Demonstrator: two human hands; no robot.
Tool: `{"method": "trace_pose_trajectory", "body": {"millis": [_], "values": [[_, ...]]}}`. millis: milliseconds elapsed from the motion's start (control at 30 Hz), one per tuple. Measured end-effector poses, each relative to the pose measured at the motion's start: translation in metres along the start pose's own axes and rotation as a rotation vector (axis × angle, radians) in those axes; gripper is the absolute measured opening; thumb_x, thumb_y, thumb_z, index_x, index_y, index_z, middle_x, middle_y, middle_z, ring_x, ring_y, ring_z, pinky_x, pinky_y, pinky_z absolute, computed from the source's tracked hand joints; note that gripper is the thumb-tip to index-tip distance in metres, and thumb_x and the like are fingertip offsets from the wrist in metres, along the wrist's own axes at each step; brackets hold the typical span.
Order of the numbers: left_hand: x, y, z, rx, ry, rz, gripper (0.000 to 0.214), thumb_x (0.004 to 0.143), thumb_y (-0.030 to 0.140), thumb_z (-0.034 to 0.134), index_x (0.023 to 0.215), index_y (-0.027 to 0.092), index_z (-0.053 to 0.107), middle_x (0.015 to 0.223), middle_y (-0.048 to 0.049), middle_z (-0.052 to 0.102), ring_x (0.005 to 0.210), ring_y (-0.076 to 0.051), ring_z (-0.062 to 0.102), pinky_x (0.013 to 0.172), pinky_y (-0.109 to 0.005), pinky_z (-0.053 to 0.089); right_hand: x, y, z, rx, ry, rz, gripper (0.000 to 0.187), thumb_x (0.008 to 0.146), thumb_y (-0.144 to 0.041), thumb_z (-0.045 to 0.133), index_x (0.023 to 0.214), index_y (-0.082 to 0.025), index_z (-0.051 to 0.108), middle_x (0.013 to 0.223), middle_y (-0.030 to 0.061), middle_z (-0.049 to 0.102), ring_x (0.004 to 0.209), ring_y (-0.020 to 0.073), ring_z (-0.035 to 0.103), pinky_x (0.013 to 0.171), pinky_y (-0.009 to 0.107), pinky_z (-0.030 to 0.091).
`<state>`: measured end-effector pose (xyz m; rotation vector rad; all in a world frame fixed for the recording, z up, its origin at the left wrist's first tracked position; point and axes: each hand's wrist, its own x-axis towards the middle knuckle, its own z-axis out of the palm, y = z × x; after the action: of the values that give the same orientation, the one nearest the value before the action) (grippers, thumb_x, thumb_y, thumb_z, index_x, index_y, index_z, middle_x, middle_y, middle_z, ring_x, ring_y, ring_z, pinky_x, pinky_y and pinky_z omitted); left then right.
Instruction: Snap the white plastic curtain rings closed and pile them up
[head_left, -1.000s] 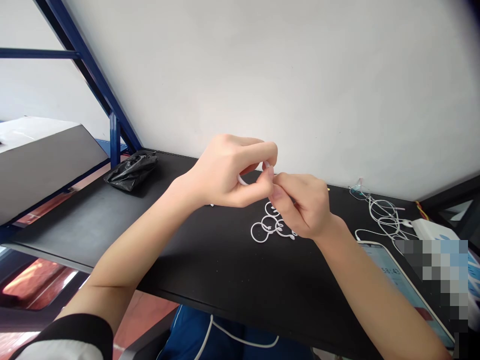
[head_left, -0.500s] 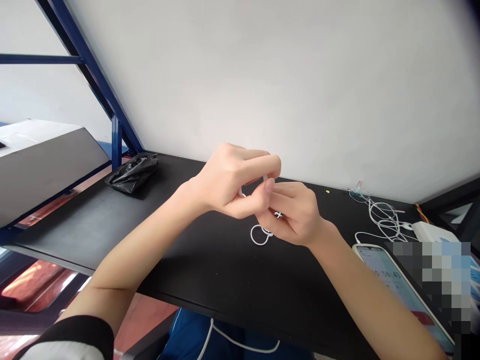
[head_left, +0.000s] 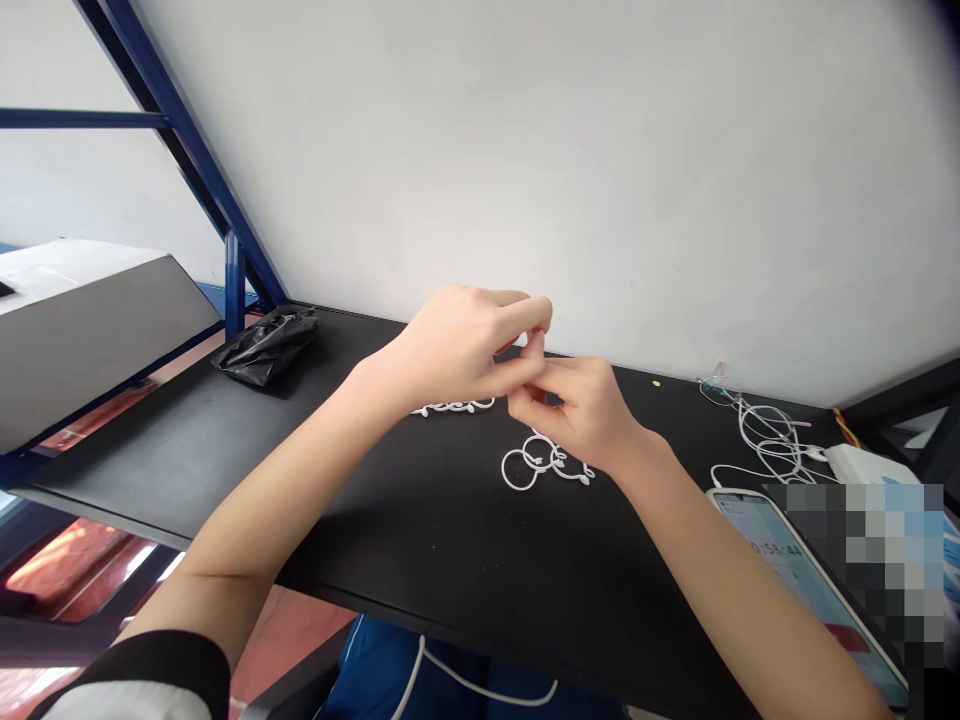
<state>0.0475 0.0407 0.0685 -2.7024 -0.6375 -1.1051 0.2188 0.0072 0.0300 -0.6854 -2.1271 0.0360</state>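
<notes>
My left hand [head_left: 461,350] and my right hand [head_left: 577,412] meet fingertip to fingertip a little above the black table [head_left: 225,440]. Both are closed in a pinch, and the fingers hide what is between them. Just below my right hand a cluster of white plastic loops [head_left: 536,462] lies on the table. A short white strip of similar pieces [head_left: 454,407] lies under my left hand.
A crumpled black plastic bag [head_left: 262,342] lies at the table's back left, beside a blue metal frame [head_left: 229,275]. Tangled white cables [head_left: 765,432], a white device [head_left: 862,462] and a lit phone [head_left: 795,575] are at the right. A grey board [head_left: 90,330] slants at far left.
The white ring seen in my left hand's fingers no longer shows. Both hands have risen slightly, uncovering the loops and the white strip on the table.
</notes>
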Motion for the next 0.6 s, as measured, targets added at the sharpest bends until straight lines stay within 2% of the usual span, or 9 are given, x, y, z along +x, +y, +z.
{"method": "trace_pose_trajectory", "body": {"millis": [167,233,333,433,500,600], "values": [[-0.001,-0.023,0.013,0.096,-0.315,-0.18,0.02,0.09,0.022,0.046,0.094,0.016,0.064,0.077,-0.0016,0.066,0.055,-0.011,0.047,0.051,-0.025,0.031,0.0,0.018,-0.007,-0.023,-0.317,0.441,0.037,0.089,-0.024,0.051,0.056,-0.02,0.035,0.05,-0.0055,0.035,0.049,0.0082,0.029,0.051,0.026,0.028],[-0.001,-0.03,0.019,0.146,-0.426,-0.208,0.022,0.092,0.021,0.043,0.092,0.017,0.065,0.083,-0.0039,0.068,0.061,-0.013,0.051,0.053,-0.026,0.031,0.0,0.022,-0.007,-0.047,-0.444,0.577,0.04,0.089,-0.028,0.051,0.055,-0.02,0.032,0.05,-0.0054,0.033,0.049,0.0083,0.027,0.051,0.027,0.026],[-0.003,-0.037,0.024,0.159,-0.616,-0.272,0.024,0.092,0.023,0.045,0.081,0.018,0.065,0.083,-0.005,0.068,0.069,-0.016,0.057,0.055,-0.027,0.032,0.0,0.023,-0.006,-0.047,-0.557,0.646,0.041,0.09,-0.032,0.05,0.056,-0.02,0.03,0.052,-0.0052,0.032,0.05,0.0087,0.025,0.051,0.027,0.024],[-0.005,-0.042,0.028,0.126,-0.763,-0.324,0.022,0.091,0.027,0.049,0.08,0.02,0.067,0.082,-0.0029,0.07,0.069,-0.016,0.06,0.057,-0.026,0.035,0.0,0.022,-0.005,-0.034,-0.658,0.678,0.04,0.091,-0.036,0.048,0.057,-0.02,0.034,0.053,-0.0046,0.037,0.049,0.0086,0.027,0.05,0.027,0.024],[-0.007,-0.047,0.031,0.137,-0.805,-0.347,0.02,0.089,0.026,0.051,0.081,0.021,0.068,0.081,-0.0027,0.071,0.067,-0.015,0.06,0.056,-0.025,0.037,-0.001,0.022,-0.006,-0.023,-0.751,0.699,0.036,0.09,-0.038,0.051,0.059,-0.02,0.045,0.055,-0.0039,0.045,0.048,0.0085,0.032,0.049,0.026,0.027],[-0.011,-0.054,0.036,0.215,-0.855,-0.415,0.02,0.085,0.018,0.05,0.079,0.018,0.069,0.08,-0.007,0.071,0.066,-0.017,0.062,0.056,-0.026,0.038,-0.001,0.023,-0.007,0.015,-0.908,0.733,0.023,0.085,-0.04,0.059,0.074,-0.021,0.064,0.063,-0.0017,0.058,0.051,0.0105,0.048,0.049,0.025,0.033]]}}
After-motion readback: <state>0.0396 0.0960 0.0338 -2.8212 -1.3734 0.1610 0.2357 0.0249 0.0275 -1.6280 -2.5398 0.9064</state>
